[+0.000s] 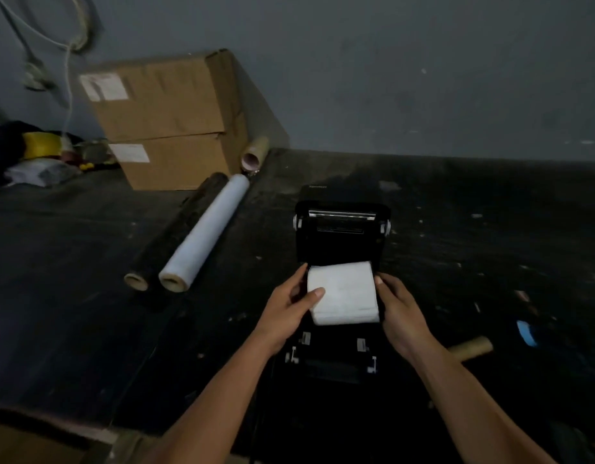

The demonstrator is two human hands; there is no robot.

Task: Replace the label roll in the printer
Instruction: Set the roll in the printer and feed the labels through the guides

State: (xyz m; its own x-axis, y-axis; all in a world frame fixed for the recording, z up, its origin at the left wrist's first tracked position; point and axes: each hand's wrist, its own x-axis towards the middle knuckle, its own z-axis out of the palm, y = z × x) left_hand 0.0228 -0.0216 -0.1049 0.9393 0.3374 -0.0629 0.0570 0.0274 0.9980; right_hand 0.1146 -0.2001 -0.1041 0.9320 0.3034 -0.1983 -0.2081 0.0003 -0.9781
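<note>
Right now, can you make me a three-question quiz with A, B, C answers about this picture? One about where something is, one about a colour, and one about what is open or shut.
1. Where is the white label roll?
A. On the cardboard boxes
B. Between both hands, over the open printer
C. On the floor by the wall

2. What colour is the printer?
A. Black
B. Red
C. Yellow

3. How is the printer's lid?
A. Shut
B. Taken off
C. Open, tipped back

Answers:
1 B: the left hand and the right hand grip the roll's two ends above the printer's bay.
2 A: its body and lid look black.
3 C: the lid stands up behind the roll, its inside showing.
</note>
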